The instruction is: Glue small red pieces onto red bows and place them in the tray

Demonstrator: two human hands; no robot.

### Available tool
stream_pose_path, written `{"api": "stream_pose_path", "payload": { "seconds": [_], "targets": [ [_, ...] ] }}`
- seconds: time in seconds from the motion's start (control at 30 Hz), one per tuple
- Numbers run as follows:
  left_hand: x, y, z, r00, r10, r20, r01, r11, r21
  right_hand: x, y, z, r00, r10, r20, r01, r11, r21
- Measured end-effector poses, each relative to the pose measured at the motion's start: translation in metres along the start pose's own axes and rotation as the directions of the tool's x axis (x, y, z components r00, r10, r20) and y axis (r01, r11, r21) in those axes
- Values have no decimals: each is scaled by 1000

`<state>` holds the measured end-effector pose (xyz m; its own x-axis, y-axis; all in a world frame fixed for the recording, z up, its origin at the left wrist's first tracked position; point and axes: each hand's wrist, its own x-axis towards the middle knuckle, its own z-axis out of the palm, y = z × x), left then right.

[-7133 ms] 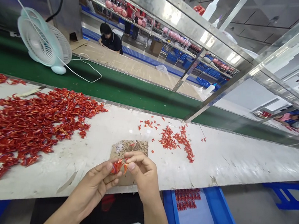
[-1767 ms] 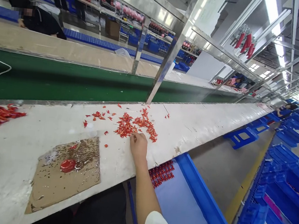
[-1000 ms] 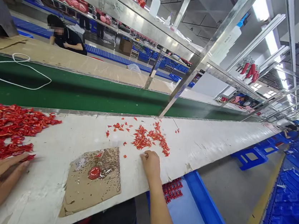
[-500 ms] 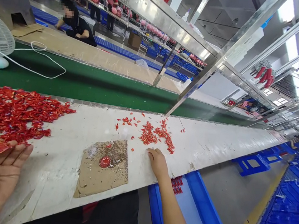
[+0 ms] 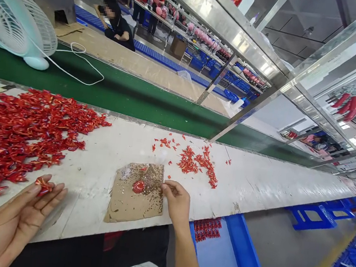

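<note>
My left hand, palm up, holds a red piece between thumb and fingers, beside a large pile of red pieces. My right hand has its fingers pinched at the right edge of a brown cardboard sheet; whatever lies between the fingertips is too small to make out. On the cardboard, a round red blob sits among dark specks. Small red parts lie in loose clusters on the white table, beyond my right hand.
A blue bin with rows of red pieces stands below the table's edge. A pale green fan rests on the green belt. Metal posts rise behind the table. A person sits across the belt.
My left hand has drawn away from the pile with a red piece. My right hand has moved left, from near the small parts to the cardboard's edge. The view has shifted left.
</note>
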<state>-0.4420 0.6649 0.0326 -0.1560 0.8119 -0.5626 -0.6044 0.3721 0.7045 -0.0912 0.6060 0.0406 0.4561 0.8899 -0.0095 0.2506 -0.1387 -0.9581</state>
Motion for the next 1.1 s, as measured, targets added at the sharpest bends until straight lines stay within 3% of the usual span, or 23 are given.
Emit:
{"api": "stream_pose_path", "payload": {
  "seconds": [0.1, 0.2, 0.33, 0.53, 0.73, 0.87, 0.97, 1.1],
  "targets": [
    [-9, 0, 1, 999, 24, 30, -23, 1000, -17, -7, -23, 24, 991, -17, 135, 13, 999, 36],
    [-13, -1, 0, 999, -12, -42, 9, 997, -80, -6, -36, 38, 975, -138, 176, 154, 985, -78],
    [-20, -4, 3, 994, -33, -101, 20, 992, -124, -2, -33, 47, 965, -193, 180, 226, 956, -185],
    [-38, -8, 16, 987, -127, -102, 113, 985, -132, -6, -25, 50, 970, -179, 165, 207, 964, -168],
    [-52, -21, 24, 994, -103, 43, 105, 994, -32, -11, -34, 47, 982, -131, 137, 147, 983, -113],
    [-61, -33, 43, 975, -182, 124, 182, 983, 15, -15, -52, 43, 980, -102, 171, 90, 993, 77],
    [-71, -39, 63, 945, -258, 203, 254, 966, 46, -23, -72, 40, 968, -147, 205, 100, 970, 222],
    [-86, -40, 88, 862, -350, 367, 333, 936, 109, -34, -95, 35, 931, -218, 292, 128, 946, 297]
  ]
}}
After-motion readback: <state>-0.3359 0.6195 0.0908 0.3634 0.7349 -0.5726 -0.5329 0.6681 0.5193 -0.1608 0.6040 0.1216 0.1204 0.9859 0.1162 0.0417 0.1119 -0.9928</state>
